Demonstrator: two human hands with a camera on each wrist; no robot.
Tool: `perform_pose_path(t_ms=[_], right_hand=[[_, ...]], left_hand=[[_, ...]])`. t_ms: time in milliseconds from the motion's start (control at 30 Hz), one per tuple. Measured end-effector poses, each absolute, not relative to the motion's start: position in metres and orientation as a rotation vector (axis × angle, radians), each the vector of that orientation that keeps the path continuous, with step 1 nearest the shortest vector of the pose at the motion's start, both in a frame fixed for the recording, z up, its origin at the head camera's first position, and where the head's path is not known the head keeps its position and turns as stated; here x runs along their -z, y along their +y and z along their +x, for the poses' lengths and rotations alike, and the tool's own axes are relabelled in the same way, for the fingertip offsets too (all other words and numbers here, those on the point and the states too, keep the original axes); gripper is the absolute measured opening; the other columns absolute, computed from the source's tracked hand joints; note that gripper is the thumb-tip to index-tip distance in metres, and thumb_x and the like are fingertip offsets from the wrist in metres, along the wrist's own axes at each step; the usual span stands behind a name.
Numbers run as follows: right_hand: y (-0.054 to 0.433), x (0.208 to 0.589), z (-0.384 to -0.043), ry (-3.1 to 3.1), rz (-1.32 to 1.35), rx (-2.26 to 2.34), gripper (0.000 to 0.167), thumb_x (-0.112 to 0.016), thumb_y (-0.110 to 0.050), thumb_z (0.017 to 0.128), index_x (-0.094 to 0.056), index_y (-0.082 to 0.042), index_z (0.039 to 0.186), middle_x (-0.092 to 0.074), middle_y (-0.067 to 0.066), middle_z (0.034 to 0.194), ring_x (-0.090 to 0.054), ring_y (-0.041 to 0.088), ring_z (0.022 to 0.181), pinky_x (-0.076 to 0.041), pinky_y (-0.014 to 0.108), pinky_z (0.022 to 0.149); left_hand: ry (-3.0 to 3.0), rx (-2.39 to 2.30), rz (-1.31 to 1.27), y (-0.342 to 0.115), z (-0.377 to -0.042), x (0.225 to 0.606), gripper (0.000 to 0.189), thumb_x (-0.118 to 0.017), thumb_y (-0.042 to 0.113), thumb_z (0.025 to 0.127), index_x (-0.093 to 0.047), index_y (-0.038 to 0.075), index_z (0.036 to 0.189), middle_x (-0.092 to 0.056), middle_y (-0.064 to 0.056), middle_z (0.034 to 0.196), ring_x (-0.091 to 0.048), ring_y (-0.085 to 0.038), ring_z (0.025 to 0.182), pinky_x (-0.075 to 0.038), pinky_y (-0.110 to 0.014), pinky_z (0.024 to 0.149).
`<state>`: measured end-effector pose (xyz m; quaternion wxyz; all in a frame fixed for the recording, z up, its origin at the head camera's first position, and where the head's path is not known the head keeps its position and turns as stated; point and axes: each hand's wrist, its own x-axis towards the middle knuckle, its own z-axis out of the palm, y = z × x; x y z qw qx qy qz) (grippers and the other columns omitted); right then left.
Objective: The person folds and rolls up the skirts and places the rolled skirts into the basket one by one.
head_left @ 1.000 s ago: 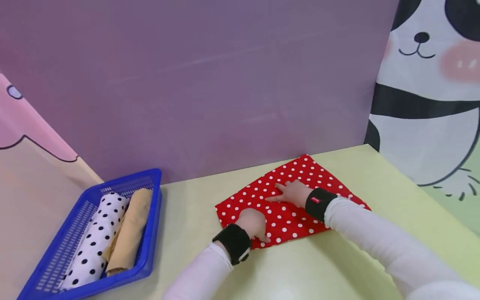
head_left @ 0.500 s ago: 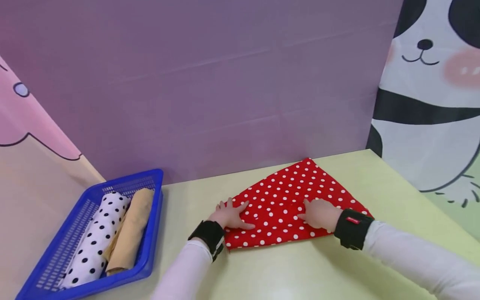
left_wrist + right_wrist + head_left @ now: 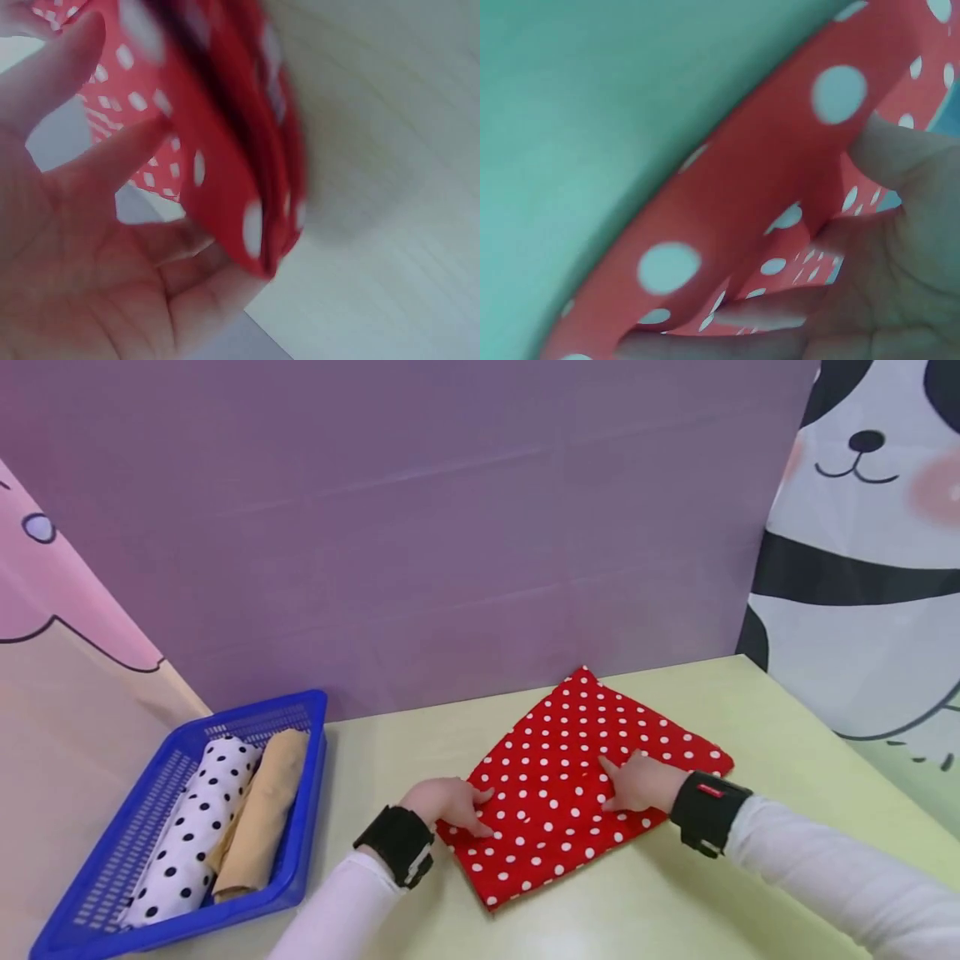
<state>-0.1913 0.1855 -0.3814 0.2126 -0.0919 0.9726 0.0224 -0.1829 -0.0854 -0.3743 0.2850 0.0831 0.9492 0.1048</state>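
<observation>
A folded red cloth with white polka dots lies at a slant on the pale yellow table. My left hand is at its left edge, thumb and index finger on top. In the left wrist view, stacked layers of the red cloth show along the fold, and the lower fingers reach to its edge. Over the right part of the cloth, my right hand rests with its fingers spread and touching the fabric. Seen from the right wrist, those fingers lie straight against the cloth.
On the left stands a blue plastic basket. It holds a rolled white cloth with black dots and a rolled tan cloth. Behind the table rises a purple panel; a panda-printed panel stands on the right.
Both hands have moved apart to opposite sides of the red cloth. The cloth has turned counterclockwise, its far corner going left and its near corner coming closer and to the right.
</observation>
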Motion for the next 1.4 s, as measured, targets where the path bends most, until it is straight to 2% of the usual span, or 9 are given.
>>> perform_pose_path(t_ms=[67, 200, 300, 467, 567, 767, 933, 1167, 1400], right_hand=[[0.191, 0.381, -0.194, 2.699, -0.286, -0.036, 0.081, -0.075, -0.036, 0.077, -0.038, -0.007, 0.143, -0.043, 0.035, 0.127, -0.046, 0.043, 0.113, -0.055, 0.042, 0.078], [0.202, 0.379, -0.203, 2.694, -0.347, 0.014, 0.078, -0.074, -0.033, 0.079, -0.038, -0.011, 0.144, -0.036, 0.036, 0.136, -0.053, 0.037, 0.105, -0.055, 0.036, 0.071], [0.209, 0.38, -0.211, 2.671, -0.388, 0.064, 0.076, -0.074, -0.028, 0.08, -0.037, -0.014, 0.145, -0.032, 0.034, 0.14, -0.054, 0.035, 0.101, -0.055, 0.034, 0.07], [0.215, 0.385, -0.228, 2.661, -0.443, 0.164, 0.075, -0.073, -0.021, 0.08, -0.037, -0.016, 0.145, -0.027, 0.031, 0.145, -0.04, 0.049, 0.12, -0.055, 0.039, 0.078], [0.217, 0.389, -0.237, 2.673, -0.484, 0.264, 0.073, -0.073, -0.017, 0.08, -0.039, -0.014, 0.144, -0.027, 0.03, 0.145, -0.024, 0.055, 0.129, -0.053, 0.045, 0.084], [0.226, 0.396, -0.255, 2.669, -0.559, 0.415, 0.073, -0.073, -0.017, 0.08, -0.037, -0.008, 0.144, -0.025, 0.028, 0.148, -0.014, 0.052, 0.135, -0.05, 0.049, 0.09], [0.234, 0.393, -0.266, 2.707, -0.565, 0.468, 0.073, -0.075, -0.016, 0.078, -0.041, -0.003, 0.141, -0.027, 0.028, 0.147, -0.02, 0.049, 0.134, -0.051, 0.047, 0.09], [0.232, 0.396, -0.277, 2.713, -0.53, 0.555, 0.071, -0.076, -0.014, 0.078, -0.042, 0.001, 0.139, -0.028, 0.029, 0.146, -0.026, 0.047, 0.131, -0.051, 0.046, 0.09], [0.219, 0.394, -0.275, 2.844, -0.394, 0.478, 0.072, -0.078, -0.013, 0.076, -0.043, 0.001, 0.138, -0.035, 0.03, 0.141, -0.034, 0.046, 0.127, -0.052, 0.047, 0.088]], left_hand=[[2.517, -0.307, 0.268, -0.084, -0.178, 0.373, 0.066, -0.077, 0.034, 0.076, -0.052, 0.025, 0.136, -0.055, -0.006, 0.116, -0.047, -0.02, 0.106, -0.052, -0.033, 0.079], [2.458, -0.376, 0.344, -0.081, -0.168, 0.372, 0.062, -0.075, 0.035, 0.078, -0.054, 0.021, 0.135, -0.057, -0.002, 0.113, -0.049, -0.016, 0.098, -0.051, -0.03, 0.073], [2.399, -0.465, 0.388, -0.078, -0.161, 0.374, 0.06, -0.073, 0.033, 0.081, -0.054, 0.016, 0.135, -0.058, -0.001, 0.107, -0.053, -0.015, 0.081, -0.051, -0.028, 0.066], [2.323, -0.624, 0.433, -0.073, -0.15, 0.382, 0.057, -0.071, 0.028, 0.084, -0.053, 0.008, 0.135, -0.059, -0.001, 0.096, -0.057, -0.018, 0.057, -0.052, -0.029, 0.06], [2.304, -0.683, 0.452, -0.068, -0.144, 0.387, 0.057, -0.071, 0.027, 0.084, -0.053, 0.006, 0.134, -0.062, -0.002, 0.088, -0.06, -0.019, 0.056, -0.052, -0.029, 0.06], [2.301, -0.705, 0.536, -0.058, -0.137, 0.391, 0.047, -0.071, 0.027, 0.084, -0.061, 0.004, 0.124, -0.063, 0.0, 0.07, -0.062, -0.017, 0.056, -0.051, -0.026, 0.058], [2.305, -0.709, 0.573, -0.05, -0.136, 0.389, 0.038, -0.073, 0.025, 0.082, -0.063, 0.006, 0.113, -0.062, 0.001, 0.071, -0.062, -0.016, 0.057, -0.051, -0.024, 0.058], [2.342, -0.71, 0.551, -0.04, -0.132, 0.392, 0.044, -0.074, 0.026, 0.081, -0.063, 0.006, 0.118, -0.062, 0.001, 0.069, -0.061, -0.018, 0.056, -0.048, -0.024, 0.058], [2.485, -0.671, 0.499, -0.039, -0.131, 0.392, 0.048, -0.071, 0.028, 0.084, -0.06, 0.015, 0.129, -0.062, 0.003, 0.066, -0.056, -0.016, 0.052, -0.043, -0.022, 0.056]])
